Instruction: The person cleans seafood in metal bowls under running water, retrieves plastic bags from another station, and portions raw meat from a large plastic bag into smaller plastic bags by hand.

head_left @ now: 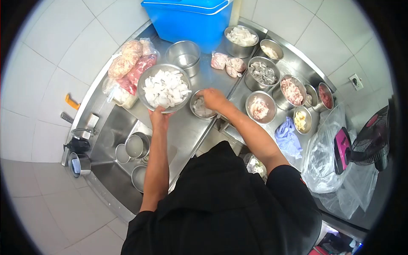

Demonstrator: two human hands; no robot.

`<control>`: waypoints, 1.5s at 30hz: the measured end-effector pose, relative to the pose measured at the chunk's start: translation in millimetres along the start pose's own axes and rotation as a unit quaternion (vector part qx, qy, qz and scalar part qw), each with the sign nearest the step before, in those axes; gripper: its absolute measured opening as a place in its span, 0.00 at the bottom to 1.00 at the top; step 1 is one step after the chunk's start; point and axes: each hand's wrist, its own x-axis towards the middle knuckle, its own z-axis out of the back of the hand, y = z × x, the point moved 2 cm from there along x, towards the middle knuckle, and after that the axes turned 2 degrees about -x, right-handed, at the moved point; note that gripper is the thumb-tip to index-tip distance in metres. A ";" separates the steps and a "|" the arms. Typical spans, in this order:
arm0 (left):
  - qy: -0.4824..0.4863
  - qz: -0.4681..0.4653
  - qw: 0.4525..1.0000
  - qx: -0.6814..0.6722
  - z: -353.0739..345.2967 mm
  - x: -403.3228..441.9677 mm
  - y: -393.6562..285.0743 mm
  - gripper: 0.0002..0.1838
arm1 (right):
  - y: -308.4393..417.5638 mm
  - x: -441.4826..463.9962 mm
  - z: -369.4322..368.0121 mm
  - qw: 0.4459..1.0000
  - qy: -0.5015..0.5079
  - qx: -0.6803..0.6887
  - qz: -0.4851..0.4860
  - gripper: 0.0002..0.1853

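Observation:
My left hand (160,114) grips the near rim of a metal bowl (142,87) heaped with white pieces (166,88), held tilted over the steel counter (178,134). Just right of it, a smaller round metal container (193,111) holds pale pieces (201,107). My right hand (212,100) is at that container's upper right edge, with its fingers bent inward over the contents. What those fingers hold, if anything, is too small to tell.
Bagged meat (126,63) lies left of the bowl, beside empty metal pots (183,55). A blue cooler (187,21) stands behind. Filled metal containers (262,73), a blue cloth (288,137) and a fan (369,136) are right. The sink (123,170) with pots is lower left.

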 end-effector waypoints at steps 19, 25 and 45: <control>-0.048 -0.054 0.996 0.059 -32.0 -4.5 17.4 0.39 | 8.1 7.8 -18.0 0.966 -0.252 0.063 0.000 0.21; -0.044 -0.052 0.995 0.074 -43.3 -10.8 26.2 0.39 | -2.3 -15.3 -8.5 0.986 -0.122 0.116 -0.003 0.30; 0.095 -0.252 0.940 0.208 -66.7 -30.5 36.8 0.45 | 17.1 -2.0 -24.5 0.923 -0.363 0.112 0.057 0.31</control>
